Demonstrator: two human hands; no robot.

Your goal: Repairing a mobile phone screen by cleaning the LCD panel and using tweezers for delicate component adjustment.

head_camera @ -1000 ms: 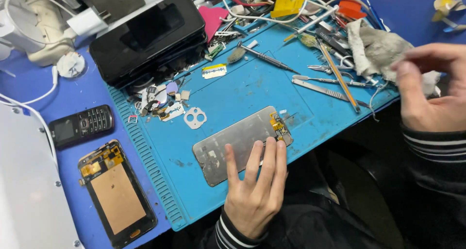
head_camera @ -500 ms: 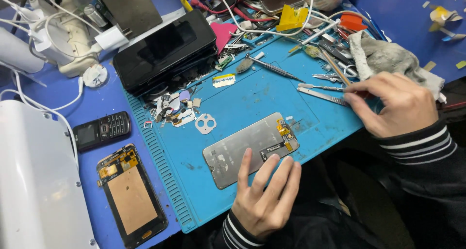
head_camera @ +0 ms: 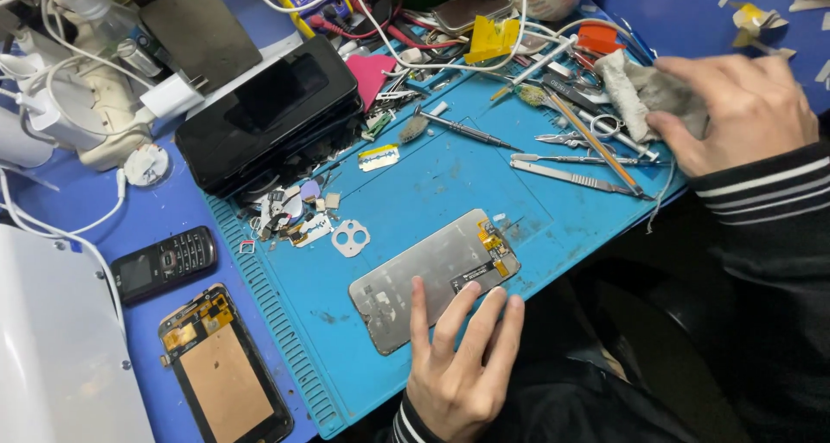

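Note:
A grey phone screen panel [head_camera: 415, 279] lies back side up on the blue work mat [head_camera: 450, 175], with a yellow flex connector at its far end. My left hand [head_camera: 458, 356] rests flat at the mat's near edge, its fingertips pressing on the panel's near side. My right hand [head_camera: 743, 110] is at the right end of the mat, fingers closed on a crumpled grey cloth [head_camera: 635, 89]. Beside the cloth lie tweezers, a thin brush and a scalpel-like tool [head_camera: 571, 173].
A stack of black phones [head_camera: 272, 119] sits at the mat's far left corner, with small loose parts [head_camera: 298, 214] before it. A small black keypad phone [head_camera: 164, 261] and an opened phone frame [head_camera: 225, 374] lie left of the mat. Cables, chargers and a white device [head_camera: 52, 356] crowd the left.
My right hand moved from the tools toward the right and took hold of the grey cloth. My left hand stayed on the panel. The view shifted slightly.

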